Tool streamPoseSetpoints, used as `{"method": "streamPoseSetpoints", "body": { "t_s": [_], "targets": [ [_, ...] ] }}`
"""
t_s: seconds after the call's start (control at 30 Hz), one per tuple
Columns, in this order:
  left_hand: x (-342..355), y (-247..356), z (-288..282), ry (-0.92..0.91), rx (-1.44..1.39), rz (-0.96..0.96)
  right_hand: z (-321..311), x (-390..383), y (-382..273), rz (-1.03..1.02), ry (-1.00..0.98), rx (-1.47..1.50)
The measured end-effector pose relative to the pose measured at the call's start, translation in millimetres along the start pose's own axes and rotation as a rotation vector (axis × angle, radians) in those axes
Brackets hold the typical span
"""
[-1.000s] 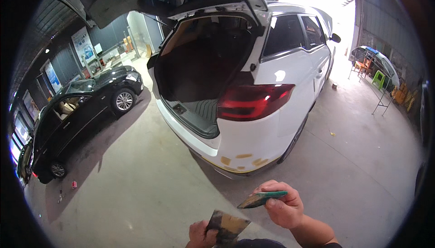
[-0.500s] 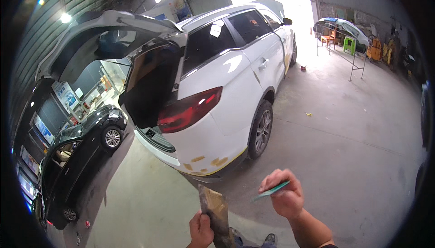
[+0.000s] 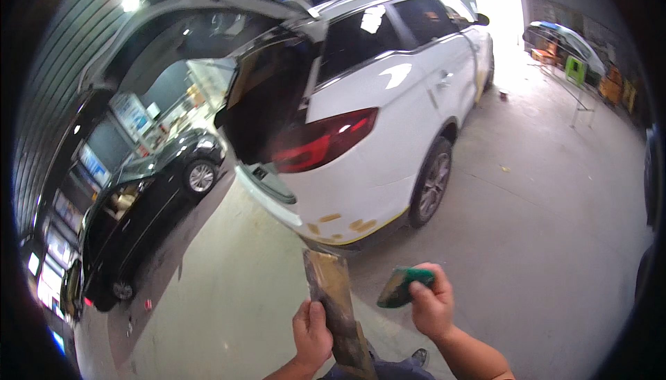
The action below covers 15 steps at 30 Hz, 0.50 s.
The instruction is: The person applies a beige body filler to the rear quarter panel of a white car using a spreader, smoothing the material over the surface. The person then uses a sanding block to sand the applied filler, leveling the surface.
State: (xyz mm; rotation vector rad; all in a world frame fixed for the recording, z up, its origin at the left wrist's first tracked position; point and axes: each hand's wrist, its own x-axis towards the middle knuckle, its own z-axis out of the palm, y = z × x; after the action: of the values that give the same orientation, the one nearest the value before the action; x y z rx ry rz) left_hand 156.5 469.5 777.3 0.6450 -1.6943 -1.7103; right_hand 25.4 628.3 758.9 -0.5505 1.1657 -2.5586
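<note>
Swung round from the thin, edge-on streak of half a second earlier, the flat green spreader (image 3: pixel 400 291) now showed me its broad face, and the long, flat, smeared board (image 3: pixel 331 284) reached higher in my view. That spreader was green at the held end, with a tan and dark-grey film over its blade; the board was streaked tan, brown and grey (I could not tell its bare colour).

My right hand (image 3: pixel 431 304) pinched the spreader, thumb over the near face and fingers behind. Its blade pointed left and slightly down toward the board, the two well short of touching. My left hand (image 3: pixel 312 331) gripped the board by its left edge, though I could not see how the fingers lay underneath. The board's long axis ran away from my body, its far end tipped slightly left.

Both were in front of me above the grey floor (image 3: pixel 527 227), short of the white car (image 3: pixel 388 147) with its raised tailgate, whose rear bumper bore yellowish-tan patches (image 3: pixel 361 226).
</note>
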Motion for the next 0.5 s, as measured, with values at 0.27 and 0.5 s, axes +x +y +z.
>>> {"method": "streamPoseSetpoints", "body": {
  "t_s": [0.27, 0.5],
  "targets": [
    [56.3, 9.8, -94.6, 0.349, -0.273, -0.053, 85.1, 26.3, 44.3, 0.353, -0.014, 0.388],
    [161.7, 5.4, -164.0, 0.377, -0.323, 0.079, 164.0, 44.7, 125.4, 0.388, -0.081, 0.373]
  ]
}}
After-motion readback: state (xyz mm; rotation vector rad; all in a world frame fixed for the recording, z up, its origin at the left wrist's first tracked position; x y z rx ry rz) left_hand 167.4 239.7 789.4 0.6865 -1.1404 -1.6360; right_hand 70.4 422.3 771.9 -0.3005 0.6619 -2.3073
